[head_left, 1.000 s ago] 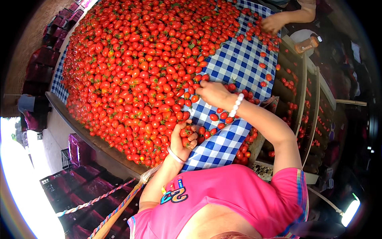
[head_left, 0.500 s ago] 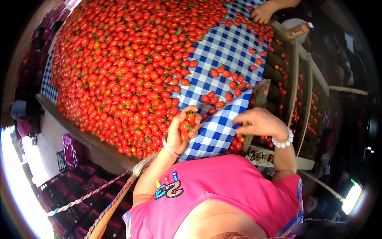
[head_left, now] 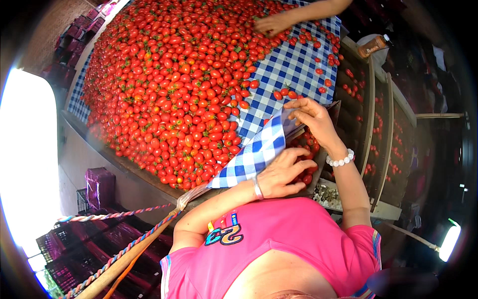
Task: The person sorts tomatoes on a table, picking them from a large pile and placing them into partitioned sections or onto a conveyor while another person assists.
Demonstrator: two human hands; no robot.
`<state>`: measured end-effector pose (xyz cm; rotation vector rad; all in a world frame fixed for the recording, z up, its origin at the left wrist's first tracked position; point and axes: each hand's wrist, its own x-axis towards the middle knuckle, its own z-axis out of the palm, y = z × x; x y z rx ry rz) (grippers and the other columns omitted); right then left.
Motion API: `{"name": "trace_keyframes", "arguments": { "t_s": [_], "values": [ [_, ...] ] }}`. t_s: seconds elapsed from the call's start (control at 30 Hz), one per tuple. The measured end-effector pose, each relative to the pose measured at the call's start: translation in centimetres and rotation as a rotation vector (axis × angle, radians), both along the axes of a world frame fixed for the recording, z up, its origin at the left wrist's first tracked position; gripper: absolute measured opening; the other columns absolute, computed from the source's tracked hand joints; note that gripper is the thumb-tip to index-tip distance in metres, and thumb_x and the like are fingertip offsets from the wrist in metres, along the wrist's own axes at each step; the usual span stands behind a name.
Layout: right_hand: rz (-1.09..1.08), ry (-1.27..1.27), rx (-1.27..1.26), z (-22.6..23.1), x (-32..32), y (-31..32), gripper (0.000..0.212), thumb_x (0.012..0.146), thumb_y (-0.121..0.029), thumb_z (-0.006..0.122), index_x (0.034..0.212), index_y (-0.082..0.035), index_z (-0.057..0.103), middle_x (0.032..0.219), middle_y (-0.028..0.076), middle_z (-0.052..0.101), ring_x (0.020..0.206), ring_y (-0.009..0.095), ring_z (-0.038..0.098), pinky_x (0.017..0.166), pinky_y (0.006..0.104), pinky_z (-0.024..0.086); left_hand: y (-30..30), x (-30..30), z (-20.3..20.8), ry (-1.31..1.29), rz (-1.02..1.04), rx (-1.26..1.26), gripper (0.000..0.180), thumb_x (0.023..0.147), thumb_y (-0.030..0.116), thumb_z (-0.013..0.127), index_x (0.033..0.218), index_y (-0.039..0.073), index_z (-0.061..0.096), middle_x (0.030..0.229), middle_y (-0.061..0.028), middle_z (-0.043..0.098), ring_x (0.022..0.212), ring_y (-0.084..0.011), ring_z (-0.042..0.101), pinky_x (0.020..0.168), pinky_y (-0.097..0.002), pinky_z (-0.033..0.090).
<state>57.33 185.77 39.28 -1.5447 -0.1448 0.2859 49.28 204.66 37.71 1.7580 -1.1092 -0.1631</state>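
Heaped red cherry tomatoes cover much of a blue-and-white checked cloth. My right hand, with a white bead bracelet, pinches the cloth's near right edge and holds it raised. Under that lifted flap, my left hand reaches palm down, fingers apart, over more tomatoes close to my body. Nothing shows in its grasp, though its palm is hidden.
Another person's hand touches the tomatoes at the far side. Slatted rails with scattered tomatoes run along the right. A bottle lies beyond them. Braided ropes and a pole cross the lower left, near dark crates.
My left hand has moved right and let go of its tomatoes. My right hand has risen to the cloth edge, which is now lifted. The other person's hand has moved left onto the heap.
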Motion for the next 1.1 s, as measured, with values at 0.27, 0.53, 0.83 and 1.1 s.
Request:
{"name": "trace_keyframes", "arguments": {
  "t_s": [0.27, 0.53, 0.83, 1.1],
  "values": [
    [-0.026, -0.755, -0.724, -3.3, 8.3, 9.0, 0.017, 0.09, -0.008, 0.059, 0.105, -0.005, 0.066, 0.096, 0.011, 0.067, 0.093, 0.034, 0.065, 0.083, 0.0398, 0.053, 7.5, 1.6, 1.7, -0.465, 1.07, 0.312, 0.058, 0.077, 0.012, 0.073, 0.131, 0.004, 0.052, 0.133, -0.0225, 0.046, 0.124, -0.0399, 0.044, 0.104, -0.0479, 0.035],
    [1.159, -0.277, -0.633, -2.5, 6.8, 9.4, 0.018, 0.088, -0.017, 0.06, 0.098, -0.008, 0.071, 0.086, 0.012, 0.071, 0.079, 0.032, 0.066, 0.075, 0.0409, 0.051, 12.6, 2.5, -3.2, 0.216, 1.02, 0.261, 0.075, 0.084, 0.026, 0.076, 0.142, -0.001, 0.037, 0.119, -0.0185, 0.053, 0.109, -0.0296, 0.055, 0.095, -0.0427, 0.045],
    [0.716, -0.156, -0.852, -1.6, 5.1, 2.5, 0.02, 0.091, -0.022, 0.061, 0.101, -0.008, 0.072, 0.092, 0.011, 0.07, 0.089, 0.029, 0.067, 0.079, 0.0394, 0.051, 10.8, 3.3, -0.7, 0.496, 0.779, 0.18, 0.037, 0.097, 0.033, 0.059, 0.118, 0.002, 0.062, 0.09, -0.017, 0.068, 0.086, -0.031, 0.067, 0.077, -0.0389, 0.051],
    [0.376, -0.37, -1.039, -5.5, 9.9, -2.2, 0.045, 0.078, -0.021, 0.075, 0.121, -0.017, 0.067, 0.11, 0.006, 0.06, 0.113, 0.028, 0.055, 0.093, 0.0398, 0.047, 6.8, 3.6, 1.2, -0.108, 0.693, 0.296, 0.025, 0.082, 0.01, 0.071, 0.105, 0.004, 0.066, 0.1, -0.0129, 0.059, 0.096, -0.0317, 0.059, 0.08, -0.0389, 0.048]
  ]
}}
